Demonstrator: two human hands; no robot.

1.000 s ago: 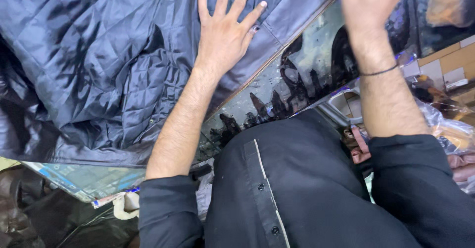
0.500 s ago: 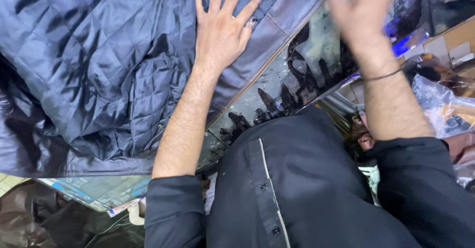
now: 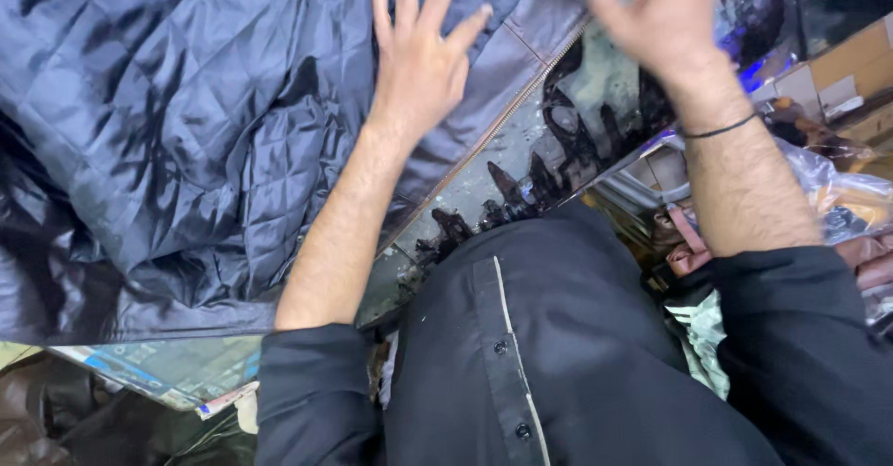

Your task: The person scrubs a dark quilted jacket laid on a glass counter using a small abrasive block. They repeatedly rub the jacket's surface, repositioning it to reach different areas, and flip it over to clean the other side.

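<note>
Since the earlier frame, right hand has shifted leftward, fingers blurred, grip unclear; left hand stays spread on quilted navy jacket.

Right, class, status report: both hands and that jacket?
Left hand flat on quilted navy jacket, fingers spread. Right hand raised, blurred, grip unclear. Zip edge exposed.

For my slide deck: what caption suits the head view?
Left hand flat on a quilted navy jacket, right hand blurred above its zipper edge.
</note>
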